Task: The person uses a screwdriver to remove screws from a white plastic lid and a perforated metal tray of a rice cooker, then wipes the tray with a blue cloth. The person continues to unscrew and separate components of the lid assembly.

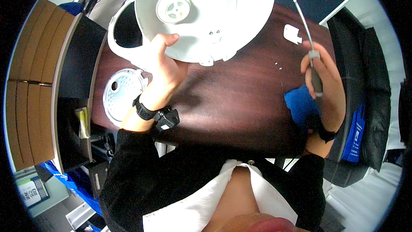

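Note:
My left hand (168,66) grips the lower rim of a large white plastic appliance housing (249,13), thumb over its edge. The housing is tilted toward me above the table, showing a round spoked fitting (175,9) inside and a loop handle (115,45) on its left. In my right hand (328,71) is a screwdriver (304,23) with a grey-green handle, its shaft pointing up and away, apart from the housing. A small white plastic cover (292,33) lies to the left of the screwdriver. Below my left hand's side rests a round, pale perforated plate (116,105), partly hidden by my forearm.
The dark brown table (223,107) carries tiny white bits near its right side. A blue cloth-like piece (300,103) lies by my right wrist. Black padded seating (365,73) borders the right, and a shelf unit (75,60) with brown boxes (32,103) stands at left.

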`<state>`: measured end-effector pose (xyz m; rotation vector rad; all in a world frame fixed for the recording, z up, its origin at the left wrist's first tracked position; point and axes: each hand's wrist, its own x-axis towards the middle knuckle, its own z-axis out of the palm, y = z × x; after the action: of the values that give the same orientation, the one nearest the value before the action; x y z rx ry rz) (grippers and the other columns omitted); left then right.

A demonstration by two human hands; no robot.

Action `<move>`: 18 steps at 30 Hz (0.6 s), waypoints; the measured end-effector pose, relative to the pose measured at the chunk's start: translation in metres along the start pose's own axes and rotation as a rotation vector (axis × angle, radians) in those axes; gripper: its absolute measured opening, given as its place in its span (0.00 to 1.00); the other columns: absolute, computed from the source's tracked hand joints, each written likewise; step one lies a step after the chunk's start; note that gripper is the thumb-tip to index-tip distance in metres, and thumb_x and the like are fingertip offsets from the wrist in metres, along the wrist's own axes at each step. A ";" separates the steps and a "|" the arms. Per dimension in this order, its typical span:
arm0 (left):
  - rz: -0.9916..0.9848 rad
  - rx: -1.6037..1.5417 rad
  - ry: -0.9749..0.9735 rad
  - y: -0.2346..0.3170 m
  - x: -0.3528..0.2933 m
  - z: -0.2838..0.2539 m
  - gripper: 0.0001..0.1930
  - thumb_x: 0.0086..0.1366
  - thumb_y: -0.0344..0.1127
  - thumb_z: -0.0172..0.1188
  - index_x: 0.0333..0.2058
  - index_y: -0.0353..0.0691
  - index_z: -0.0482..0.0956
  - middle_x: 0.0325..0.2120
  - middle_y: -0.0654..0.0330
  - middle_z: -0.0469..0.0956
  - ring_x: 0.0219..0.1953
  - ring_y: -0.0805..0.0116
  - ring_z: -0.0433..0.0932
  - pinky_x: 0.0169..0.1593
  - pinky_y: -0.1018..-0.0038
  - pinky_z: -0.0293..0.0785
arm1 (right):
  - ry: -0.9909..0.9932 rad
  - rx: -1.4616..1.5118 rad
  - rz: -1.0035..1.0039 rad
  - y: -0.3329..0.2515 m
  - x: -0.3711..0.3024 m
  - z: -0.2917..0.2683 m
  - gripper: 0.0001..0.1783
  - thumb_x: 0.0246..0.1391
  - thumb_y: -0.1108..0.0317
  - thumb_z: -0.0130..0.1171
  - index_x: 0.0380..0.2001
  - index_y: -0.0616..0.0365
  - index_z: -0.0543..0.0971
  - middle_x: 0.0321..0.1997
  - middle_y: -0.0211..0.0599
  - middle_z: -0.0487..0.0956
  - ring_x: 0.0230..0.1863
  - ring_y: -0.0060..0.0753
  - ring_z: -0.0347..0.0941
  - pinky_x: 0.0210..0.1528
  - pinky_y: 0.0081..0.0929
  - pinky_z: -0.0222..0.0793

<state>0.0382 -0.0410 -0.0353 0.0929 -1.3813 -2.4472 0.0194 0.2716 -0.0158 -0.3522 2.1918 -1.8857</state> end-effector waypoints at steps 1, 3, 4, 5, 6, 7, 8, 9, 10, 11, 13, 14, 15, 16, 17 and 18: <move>-0.003 -0.008 0.000 0.002 0.000 0.000 0.29 0.46 0.36 0.53 0.50 0.37 0.65 0.41 0.57 0.70 0.44 0.60 0.72 0.47 0.63 0.71 | -0.073 0.044 -0.010 0.001 -0.004 0.007 0.18 0.64 0.67 0.40 0.55 0.61 0.64 0.28 0.35 0.71 0.12 0.15 0.61 0.11 0.12 0.54; 0.061 -0.008 -0.006 0.002 0.004 -0.002 0.28 0.46 0.35 0.53 0.50 0.37 0.65 0.41 0.57 0.69 0.44 0.60 0.72 0.48 0.63 0.71 | -0.205 0.131 -0.024 0.004 -0.012 0.024 0.18 0.64 0.67 0.39 0.54 0.61 0.64 0.27 0.34 0.71 0.11 0.14 0.60 0.10 0.11 0.54; 0.092 -0.003 -0.009 0.001 0.005 -0.003 0.28 0.46 0.35 0.53 0.50 0.37 0.65 0.41 0.57 0.69 0.45 0.60 0.72 0.48 0.64 0.71 | -0.255 0.152 0.039 0.005 -0.014 0.033 0.17 0.64 0.67 0.39 0.54 0.61 0.64 0.26 0.34 0.71 0.11 0.14 0.60 0.11 0.11 0.53; 0.103 0.000 -0.011 0.001 0.007 -0.003 0.28 0.46 0.35 0.53 0.50 0.37 0.65 0.42 0.57 0.69 0.45 0.60 0.72 0.48 0.64 0.71 | -0.304 0.173 0.103 0.005 -0.015 0.042 0.17 0.65 0.67 0.39 0.53 0.62 0.65 0.25 0.33 0.70 0.11 0.14 0.60 0.11 0.11 0.53; 0.110 0.000 -0.015 0.001 0.007 -0.004 0.28 0.46 0.35 0.53 0.50 0.37 0.65 0.42 0.57 0.69 0.45 0.60 0.72 0.48 0.64 0.71 | -0.337 0.141 0.107 0.008 -0.016 0.049 0.16 0.65 0.66 0.38 0.51 0.62 0.66 0.24 0.32 0.70 0.11 0.14 0.60 0.11 0.12 0.53; 0.117 -0.001 -0.019 0.000 0.007 -0.005 0.28 0.46 0.35 0.53 0.50 0.38 0.65 0.42 0.57 0.69 0.45 0.61 0.72 0.48 0.64 0.71 | -0.361 0.105 0.106 0.008 -0.016 0.056 0.16 0.65 0.66 0.38 0.51 0.64 0.66 0.23 0.31 0.69 0.11 0.14 0.60 0.11 0.12 0.53; 0.110 -0.004 -0.023 -0.001 0.007 -0.006 0.28 0.46 0.35 0.53 0.50 0.38 0.65 0.42 0.57 0.69 0.46 0.61 0.72 0.48 0.64 0.71 | -0.377 0.108 0.113 0.009 -0.014 0.059 0.16 0.65 0.65 0.39 0.50 0.64 0.66 0.23 0.31 0.69 0.11 0.14 0.59 0.11 0.12 0.53; 0.105 -0.009 -0.027 -0.003 0.008 -0.006 0.28 0.47 0.35 0.53 0.50 0.38 0.65 0.42 0.57 0.69 0.46 0.61 0.72 0.48 0.64 0.71 | -0.394 0.108 0.120 0.011 -0.011 0.061 0.16 0.65 0.65 0.39 0.50 0.64 0.66 0.23 0.31 0.69 0.11 0.13 0.59 0.11 0.12 0.53; 0.099 -0.015 -0.030 -0.004 0.008 -0.006 0.28 0.47 0.35 0.53 0.50 0.38 0.65 0.42 0.57 0.69 0.46 0.61 0.72 0.48 0.64 0.71 | -0.402 0.129 0.147 0.012 -0.009 0.063 0.17 0.65 0.64 0.39 0.50 0.65 0.66 0.23 0.31 0.70 0.11 0.14 0.60 0.11 0.12 0.53; 0.072 -0.004 -0.016 -0.004 0.006 -0.006 0.28 0.47 0.35 0.53 0.50 0.38 0.65 0.42 0.57 0.69 0.46 0.61 0.72 0.48 0.64 0.71 | -0.410 0.150 0.173 0.014 -0.009 0.065 0.17 0.66 0.64 0.38 0.50 0.65 0.67 0.23 0.31 0.70 0.11 0.14 0.60 0.11 0.13 0.54; 0.017 0.019 0.010 -0.004 0.003 -0.006 0.28 0.47 0.35 0.53 0.50 0.39 0.65 0.43 0.57 0.69 0.46 0.61 0.72 0.48 0.65 0.71 | -0.427 0.188 0.207 0.018 -0.007 0.068 0.18 0.66 0.62 0.38 0.49 0.65 0.67 0.22 0.32 0.70 0.11 0.16 0.61 0.11 0.14 0.55; 0.029 0.008 0.012 -0.005 0.003 -0.007 0.28 0.47 0.36 0.53 0.50 0.39 0.65 0.43 0.57 0.69 0.46 0.62 0.72 0.48 0.65 0.71 | -0.437 0.204 0.215 0.020 -0.006 0.069 0.18 0.66 0.62 0.37 0.49 0.64 0.67 0.22 0.32 0.70 0.11 0.16 0.61 0.11 0.14 0.55; 0.040 -0.003 0.013 -0.007 0.004 -0.007 0.27 0.47 0.36 0.53 0.50 0.39 0.65 0.43 0.57 0.68 0.46 0.62 0.71 0.48 0.65 0.71 | -0.447 0.221 0.221 0.023 -0.005 0.070 0.18 0.66 0.61 0.37 0.49 0.64 0.67 0.21 0.33 0.71 0.11 0.17 0.62 0.11 0.15 0.55; 0.052 -0.013 0.014 -0.008 0.004 -0.007 0.27 0.47 0.36 0.53 0.50 0.40 0.65 0.43 0.58 0.68 0.46 0.62 0.71 0.48 0.65 0.71 | -0.446 0.213 0.224 0.027 -0.004 0.071 0.19 0.66 0.60 0.36 0.49 0.64 0.67 0.20 0.33 0.70 0.11 0.19 0.63 0.11 0.15 0.56; 0.059 -0.002 0.010 -0.008 0.004 -0.007 0.27 0.47 0.36 0.54 0.50 0.40 0.65 0.43 0.58 0.68 0.46 0.62 0.71 0.48 0.65 0.71 | -0.455 0.248 0.223 0.031 -0.004 0.072 0.19 0.66 0.60 0.36 0.49 0.64 0.67 0.20 0.33 0.70 0.10 0.19 0.63 0.11 0.16 0.56; 0.065 0.008 0.008 -0.008 0.004 -0.007 0.27 0.47 0.36 0.54 0.50 0.40 0.65 0.42 0.58 0.68 0.46 0.62 0.71 0.48 0.65 0.71 | -0.467 0.282 0.222 0.034 -0.003 0.073 0.19 0.66 0.59 0.36 0.49 0.64 0.67 0.20 0.33 0.70 0.10 0.19 0.63 0.11 0.16 0.56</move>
<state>0.0343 -0.0439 -0.0450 0.0587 -1.3692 -2.3856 0.0449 0.2095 -0.0597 -0.4240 1.5741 -1.7440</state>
